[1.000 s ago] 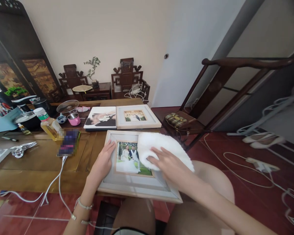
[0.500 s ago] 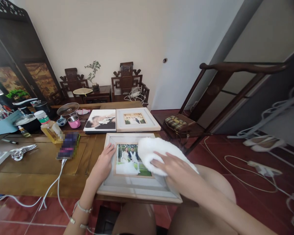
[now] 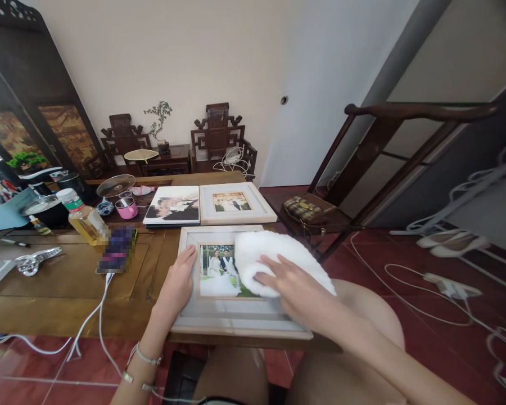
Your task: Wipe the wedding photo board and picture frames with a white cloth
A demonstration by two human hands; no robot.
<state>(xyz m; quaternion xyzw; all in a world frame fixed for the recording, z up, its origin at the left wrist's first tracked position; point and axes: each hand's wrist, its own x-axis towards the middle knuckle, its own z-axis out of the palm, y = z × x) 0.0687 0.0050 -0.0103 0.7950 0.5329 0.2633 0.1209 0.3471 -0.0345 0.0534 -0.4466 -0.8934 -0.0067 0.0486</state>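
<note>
A white-framed photo (image 3: 231,312) lies flat at the near edge of the wooden table (image 3: 59,287), overhanging my lap. My left hand (image 3: 177,284) rests flat on the frame's left side, fingers spread and pressing it down. My right hand (image 3: 290,284) presses a fluffy white cloth (image 3: 274,253) onto the right part of the glass, covering that side of the picture. A bracelet shows on my left wrist.
Behind the frame lie a second white-framed photo (image 3: 236,202) and a photo album (image 3: 175,205). To the left are a phone (image 3: 118,250) on a white cable, an oil bottle (image 3: 84,219), a pink cup (image 3: 127,207) and scissors (image 3: 36,260). A dark wooden chair (image 3: 362,169) stands right.
My right hand has slid the cloth a little back to the left over the glass after moving right. My left hand has stayed on the frame's left side.
</note>
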